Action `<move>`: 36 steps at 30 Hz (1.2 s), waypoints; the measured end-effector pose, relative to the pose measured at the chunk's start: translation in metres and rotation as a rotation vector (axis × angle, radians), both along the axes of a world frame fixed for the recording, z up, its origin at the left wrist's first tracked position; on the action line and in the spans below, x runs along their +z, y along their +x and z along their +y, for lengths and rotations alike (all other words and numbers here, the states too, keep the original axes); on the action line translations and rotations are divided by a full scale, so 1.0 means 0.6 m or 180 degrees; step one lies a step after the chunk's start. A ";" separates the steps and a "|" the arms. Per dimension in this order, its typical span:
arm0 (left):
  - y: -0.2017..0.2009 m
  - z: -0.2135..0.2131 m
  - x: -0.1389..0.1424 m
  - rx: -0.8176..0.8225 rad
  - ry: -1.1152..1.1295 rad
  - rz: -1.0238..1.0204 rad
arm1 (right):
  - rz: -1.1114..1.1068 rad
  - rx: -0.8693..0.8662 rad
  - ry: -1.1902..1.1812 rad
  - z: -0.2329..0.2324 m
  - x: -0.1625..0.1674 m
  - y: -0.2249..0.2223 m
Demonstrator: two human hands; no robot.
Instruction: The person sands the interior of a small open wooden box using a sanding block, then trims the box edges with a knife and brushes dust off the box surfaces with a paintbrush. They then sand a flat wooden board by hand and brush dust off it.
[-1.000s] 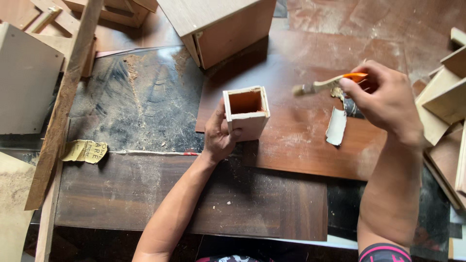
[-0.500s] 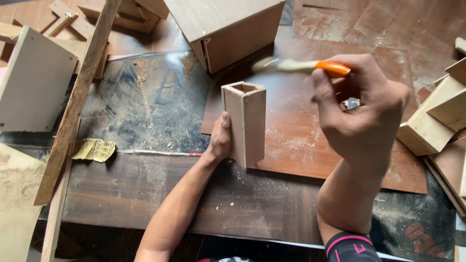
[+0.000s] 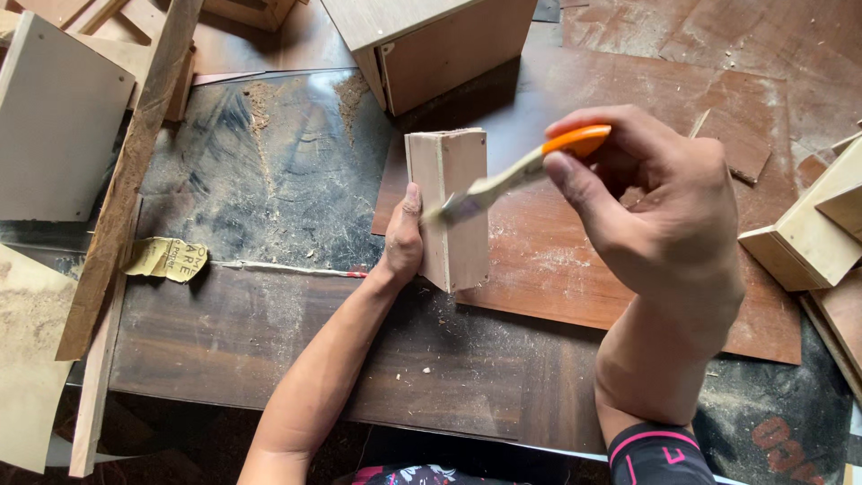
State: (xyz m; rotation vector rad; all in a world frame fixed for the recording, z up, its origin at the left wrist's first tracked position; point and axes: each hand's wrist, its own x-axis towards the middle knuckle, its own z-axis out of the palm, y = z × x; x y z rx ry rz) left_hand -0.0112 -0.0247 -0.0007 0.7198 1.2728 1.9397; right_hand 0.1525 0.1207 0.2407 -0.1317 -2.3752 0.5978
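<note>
The small wooden box (image 3: 453, 208) stands on end on the brown board (image 3: 628, 278), long axis vertical, its top probably tilted toward the camera. The left hand (image 3: 404, 241) grips its left side. The right hand (image 3: 660, 211) pinches an orange-handled brush (image 3: 516, 175), bristles on the box.

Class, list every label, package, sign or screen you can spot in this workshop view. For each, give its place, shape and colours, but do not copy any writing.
Scrap of paper: crumpled, yellowish with dark print, lying on the dark worktop left of the left hand, beside a slanting wooden plank.
Printed marking: faded red characters on the dark surface at the bottom right corner, partly cut off.
No screens or signs are in view.
</note>
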 end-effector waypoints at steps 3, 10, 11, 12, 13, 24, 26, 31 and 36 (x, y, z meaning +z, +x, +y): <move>-0.002 -0.004 0.002 0.0110 -0.0054 0.0130 | -0.0010 -0.0232 0.0105 -0.004 0.005 0.002; -0.003 -0.005 0.004 0.0088 -0.0047 0.0065 | -0.0276 -0.0268 0.0030 -0.017 -0.002 -0.008; -0.004 -0.004 0.004 0.0050 0.0033 -0.0013 | -0.0272 -0.0143 0.0039 -0.018 -0.004 -0.009; -0.005 -0.003 0.003 0.0021 0.0121 -0.0078 | -0.0256 -0.0009 0.0057 -0.018 -0.007 -0.011; -0.006 -0.002 0.002 0.0066 0.0116 -0.0205 | -0.0222 0.0139 0.0084 -0.018 -0.009 -0.012; -0.007 -0.001 0.004 0.0024 0.0276 -0.0841 | -0.0309 0.0145 0.0086 -0.035 -0.008 -0.012; -0.007 0.000 0.005 0.0130 0.0315 -0.0896 | -0.0527 0.0263 0.0037 -0.039 0.002 -0.015; -0.007 0.001 0.011 0.0344 0.0450 -0.1130 | -0.0574 -0.0312 0.0315 -0.046 0.020 -0.018; -0.005 0.000 0.020 0.0392 0.0503 -0.1334 | -0.0734 0.0255 0.0177 -0.040 0.007 -0.005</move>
